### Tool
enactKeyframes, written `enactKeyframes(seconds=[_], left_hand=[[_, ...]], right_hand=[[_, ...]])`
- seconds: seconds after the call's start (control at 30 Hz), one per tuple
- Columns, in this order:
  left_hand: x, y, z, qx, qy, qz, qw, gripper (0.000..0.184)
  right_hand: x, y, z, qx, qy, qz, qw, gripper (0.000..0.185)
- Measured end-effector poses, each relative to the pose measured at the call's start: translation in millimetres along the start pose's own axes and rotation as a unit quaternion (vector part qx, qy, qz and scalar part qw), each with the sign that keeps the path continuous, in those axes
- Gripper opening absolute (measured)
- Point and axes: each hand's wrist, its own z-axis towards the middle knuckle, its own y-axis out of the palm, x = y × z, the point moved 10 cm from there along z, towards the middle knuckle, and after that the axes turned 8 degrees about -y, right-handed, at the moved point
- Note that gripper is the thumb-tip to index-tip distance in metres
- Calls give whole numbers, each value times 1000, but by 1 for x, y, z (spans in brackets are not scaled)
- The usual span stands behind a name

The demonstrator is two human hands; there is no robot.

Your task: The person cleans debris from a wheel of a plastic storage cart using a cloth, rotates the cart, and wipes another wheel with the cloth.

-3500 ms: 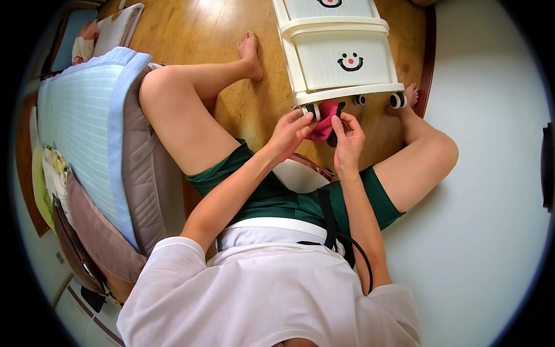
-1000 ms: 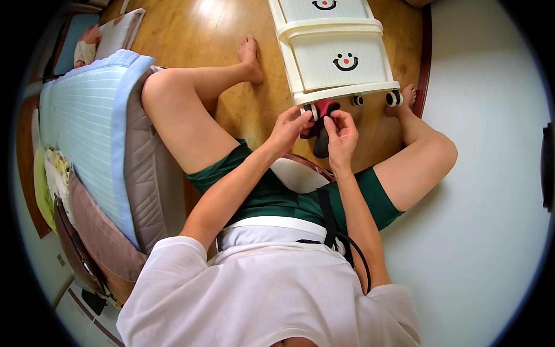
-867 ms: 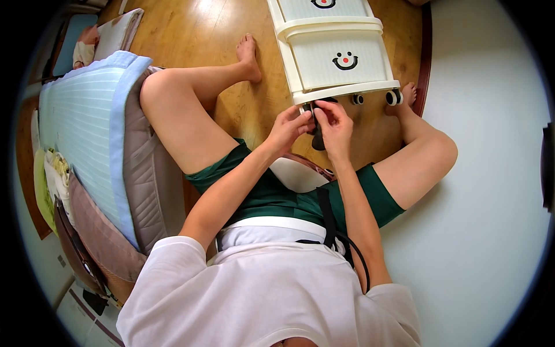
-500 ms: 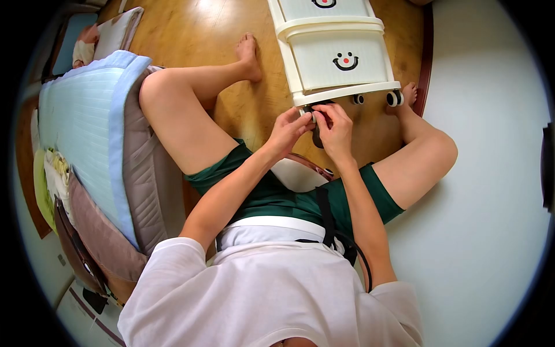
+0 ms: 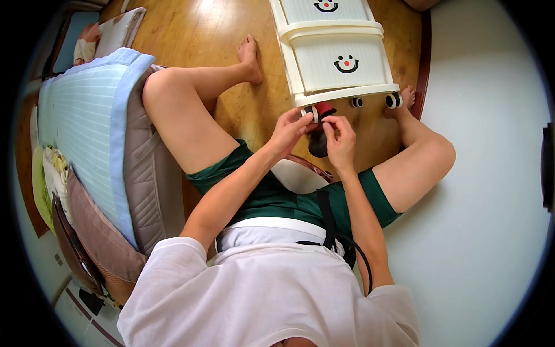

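Red cloth at tips of right hand, caster in left hand

Smooth plastic is seen on the drawers, their fronts finely ribbed; hard plastic on the wheel, too. Soft-looking fabric is shown by the red cloth. And light is thrown right back by the glossy wooden floor! Matt, ridged fabric is offered by the bedspread, a smooth matt finish by the wall.

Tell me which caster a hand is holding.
The leftmost caster in view, held by the left hand; no hand touches the middle caster or the rightmost caster.
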Motion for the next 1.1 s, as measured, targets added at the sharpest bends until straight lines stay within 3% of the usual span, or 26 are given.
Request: enactKeyframes(seconds=[0.1,0.2,0.37,0.67,1.1], left_hand=[[-1,-2,-1,7,3,16,1000,26],[-6,-6,1,5,-16,24,1000,26],[1,-5,-1,18,19,35,999,25],[3,-3,-2,24,27,22,999,23],[2,0,-2,12,9,-2,1000,20]], right_hand=[[-5,-9,16,58,-37,21,997,9],[-8,9,29,-21,1,-21,1000,11],[-10,28,42,-105,-84,-116,984,15],[-2,21,37,-68,-58,-19,996,9],[-15,15,21,-39,-111,-21,993,6]])
